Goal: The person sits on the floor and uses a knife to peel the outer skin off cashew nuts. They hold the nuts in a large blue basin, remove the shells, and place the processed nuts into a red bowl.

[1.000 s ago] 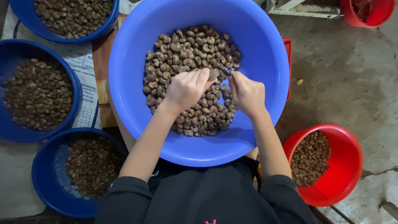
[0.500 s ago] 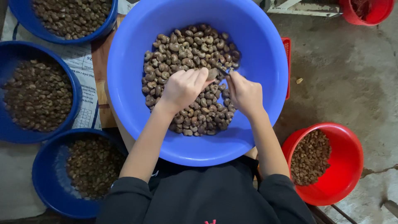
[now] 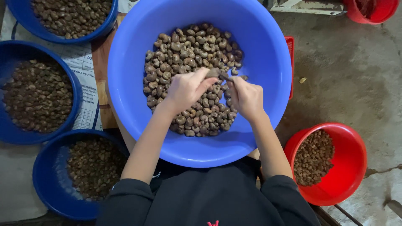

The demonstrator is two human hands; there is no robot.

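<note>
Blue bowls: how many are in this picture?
4. One big light blue bowl sits under both hands. Three dark blue bowls lie at the left: top, middle, bottom. More may lie outside the picture.

Both bare forearms reach forward from dark sleeves and converge, the hands nearly meeting. The left hand (image 3: 187, 88) is curled palm-down, its fingers (image 3: 205, 76) pinched together at the tips — thumb side turned toward the other hand. The right hand (image 3: 246, 95) is closed in a loose fist, knuckles up, wrist bent slightly inward. The elbows sit wide, close to the torso.
</note>
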